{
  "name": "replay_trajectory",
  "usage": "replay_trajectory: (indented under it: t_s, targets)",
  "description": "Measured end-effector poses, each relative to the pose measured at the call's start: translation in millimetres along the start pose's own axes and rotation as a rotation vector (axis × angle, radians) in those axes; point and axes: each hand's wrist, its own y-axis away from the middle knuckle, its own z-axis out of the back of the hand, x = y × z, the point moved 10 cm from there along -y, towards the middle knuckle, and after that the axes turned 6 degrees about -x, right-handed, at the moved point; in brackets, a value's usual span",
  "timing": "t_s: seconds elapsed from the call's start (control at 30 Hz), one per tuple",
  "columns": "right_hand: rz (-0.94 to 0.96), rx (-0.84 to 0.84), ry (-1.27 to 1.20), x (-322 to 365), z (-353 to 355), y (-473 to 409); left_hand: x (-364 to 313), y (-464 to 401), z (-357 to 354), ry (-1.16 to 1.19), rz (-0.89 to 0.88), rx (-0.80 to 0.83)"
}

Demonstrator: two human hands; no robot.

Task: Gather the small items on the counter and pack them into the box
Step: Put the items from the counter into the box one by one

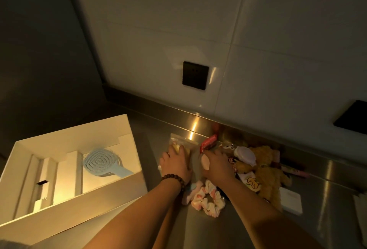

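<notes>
A white open box [127, 185] stands on the left of the steel counter [198, 229], with a light blue hairbrush [101, 162] lying in it. My left hand [175, 164], with a bead bracelet on the wrist, grips a clear zip bag [185, 143] of yellow items. Just to its right, my right hand [217, 167] holds a pale pink oval item [205, 162], fingertips near a red packet [208, 142]. Beside and below that hand lie a patterned scrunchie [208, 199], a brown plush toy [267, 171], a round white case [245, 154] and a white pouch with a yellow cartoon [251, 182].
A small white card box [291, 200] and a pink pen [296, 172] lie at the right of the pile. The counter's raised back edge [178, 116] meets a tiled wall with two black sockets [195, 75] [351, 119]. White dividers [68, 171] split the box's left part.
</notes>
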Motion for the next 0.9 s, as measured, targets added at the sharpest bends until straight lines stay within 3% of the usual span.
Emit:
replay_trajectory:
  t_s: [0.13, 0.33, 0.57, 0.73, 0.9]
  targets:
    - [0.039, -0.062, -0.13, 20.3, 24.6, 0.7, -2.0, 3.5, 24.7, 0.069, 0.001, -0.024]
    - [0.08, -0.168, -0.303, 57.9, 88.4, 5.1, -10.2, 3.2, 122.0, 0.151, -0.044, -0.202]
    - [0.153, -0.218, -0.406, 124.4, 127.6, 15.9, 51.8, 14.2, 224.8, 0.284, -0.088, -0.368]
    - [0.249, -0.163, -0.405, 176.2, 118.5, 17.3, 144.1, 27.2, 249.4, 0.286, -0.06, -0.318]
    - [0.299, -0.14, -0.426, 220.8, 99.5, 19.2, 207.7, 48.9, 222.1, 0.305, -0.137, -0.006]
